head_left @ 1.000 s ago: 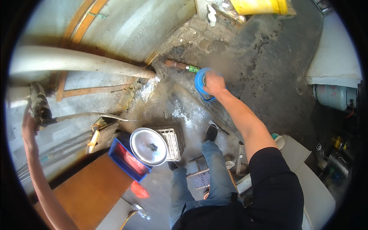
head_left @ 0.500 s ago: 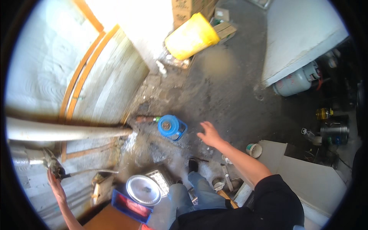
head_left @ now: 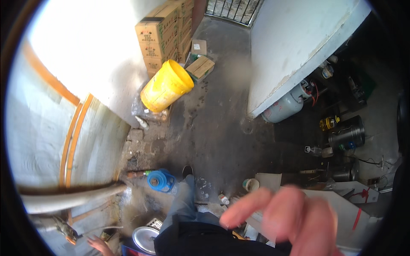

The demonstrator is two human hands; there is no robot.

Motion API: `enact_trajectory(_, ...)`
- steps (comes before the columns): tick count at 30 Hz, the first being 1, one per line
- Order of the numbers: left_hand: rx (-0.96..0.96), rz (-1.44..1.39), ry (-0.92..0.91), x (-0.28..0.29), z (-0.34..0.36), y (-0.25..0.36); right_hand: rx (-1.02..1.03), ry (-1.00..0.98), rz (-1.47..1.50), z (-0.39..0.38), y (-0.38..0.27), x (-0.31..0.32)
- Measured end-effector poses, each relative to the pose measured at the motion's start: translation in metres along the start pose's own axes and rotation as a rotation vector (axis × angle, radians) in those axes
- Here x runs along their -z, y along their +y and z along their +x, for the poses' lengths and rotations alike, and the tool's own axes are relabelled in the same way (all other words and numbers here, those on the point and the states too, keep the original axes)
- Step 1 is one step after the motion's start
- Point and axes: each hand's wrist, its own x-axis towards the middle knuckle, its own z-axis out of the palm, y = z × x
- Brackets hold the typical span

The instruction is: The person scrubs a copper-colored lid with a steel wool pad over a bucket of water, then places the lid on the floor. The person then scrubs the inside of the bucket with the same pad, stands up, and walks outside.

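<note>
My right hand (head_left: 286, 215) is raised close to the camera at the lower right, large and blurred. Its fingers are loosely bent and apart, with nothing seen between them. At the lower left, my left hand (head_left: 101, 245) has its fingers stretched out and holds nothing visible. It is beside a metal pipe fitting (head_left: 65, 230) on the wall and a thin hose (head_left: 104, 228). A round blue object with a loop handle (head_left: 159, 181) stands on the floor left of my leg. By my left side, a round metal lid (head_left: 145, 240) partly shows.
A yellow bucket (head_left: 166, 85) leans near stacked cartons (head_left: 158, 38). Beyond the white partition (head_left: 294, 55) lies a grey gas cylinder (head_left: 282, 108). A white pipe (head_left: 72, 199) juts from the left. A small white tub (head_left: 250, 184) and a bottle (head_left: 224, 199) are on the floor at right.
My left hand has come away from the pipe fitting. My right hand has risen toward the camera. One foot has stepped forward beside the blue object, and the view has shifted.
</note>
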Motion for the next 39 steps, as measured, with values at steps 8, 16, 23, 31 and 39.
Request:
enact_trajectory(8, -0.275, -0.149, -0.587, 0.005, -0.012, 0.290, 0.232, 0.328, 0.001, 0.144, 0.003, 0.041)
enact_trajectory(16, -0.885, -0.626, -0.669, 0.072, -0.017, 0.705, 0.364, 0.514, -0.186, 0.234, -0.023, 0.121)
enact_trajectory(23, -1.212, -0.619, -0.745, 0.150, -0.075, 0.912, 0.189, 0.862, -0.459, 0.260, -0.028, 0.243)
enact_trajectory(31, -0.798, -0.269, -0.920, 0.122, -0.091, 0.877, 0.388, -0.074, 0.032, 0.416, -0.012, 0.499)
enact_trajectory(39, -0.974, 0.045, -1.065, 0.098, -0.119, 1.096, 0.008, 0.197, -0.662, 0.541, 0.060, 0.817)
